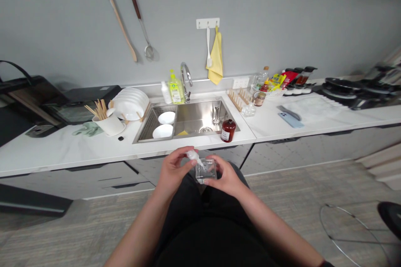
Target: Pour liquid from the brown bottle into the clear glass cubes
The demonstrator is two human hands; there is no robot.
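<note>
My left hand [173, 170] pinches a small white dropper-like bottle [193, 156], its tip tilted down into a clear square glass container [206, 170]. My right hand [224, 175] wraps around that container from the right and holds it in front of my body, below the counter edge. Both hands are closed on what they hold. A dark brown jar [228, 130] stands on the counter just beyond them, at the sink's front right corner.
A steel sink [200, 119] holds two white bowls [165, 124] on its rack. A cup of chopsticks [108, 122], stacked plates [130, 102], soap bottles [175, 88], a faucet [186, 76], condiments [275, 81] and a phone [291, 119] line the white counter [62, 150].
</note>
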